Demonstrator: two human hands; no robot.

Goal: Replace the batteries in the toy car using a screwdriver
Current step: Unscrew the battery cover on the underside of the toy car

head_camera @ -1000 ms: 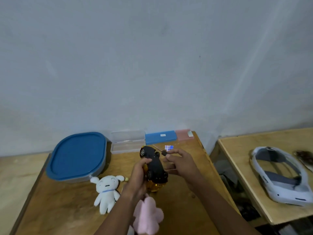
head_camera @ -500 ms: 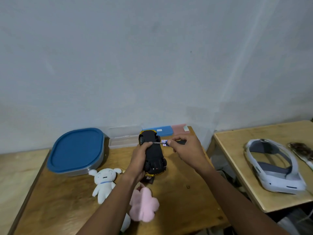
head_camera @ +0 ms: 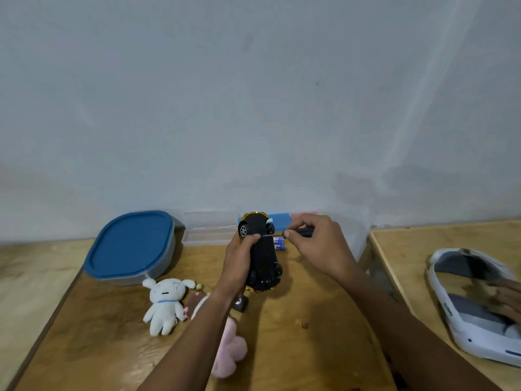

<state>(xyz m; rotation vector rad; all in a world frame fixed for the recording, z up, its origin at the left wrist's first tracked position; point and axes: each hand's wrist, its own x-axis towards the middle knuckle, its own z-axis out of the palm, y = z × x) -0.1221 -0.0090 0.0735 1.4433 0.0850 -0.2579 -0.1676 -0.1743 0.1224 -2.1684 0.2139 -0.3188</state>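
Left hand [head_camera: 239, 258] grips toy car [head_camera: 262, 255] belly-up above table [head_camera: 310, 320], long axis pointing away. Right hand [head_camera: 313, 244] pinches screwdriver [head_camera: 284, 235]; shaft lies crosswise, tip at car's underside, nr front wheels.

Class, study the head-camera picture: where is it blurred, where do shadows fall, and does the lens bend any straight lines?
Head view: motion blur smears a hand on the white headset at the right edge; soft shadows lie on the table beneath both forearms; the wide lens bows the table's edges; lighting is dim and even, with no glare; the screwdriver shaft at the toy car is thin and faint.
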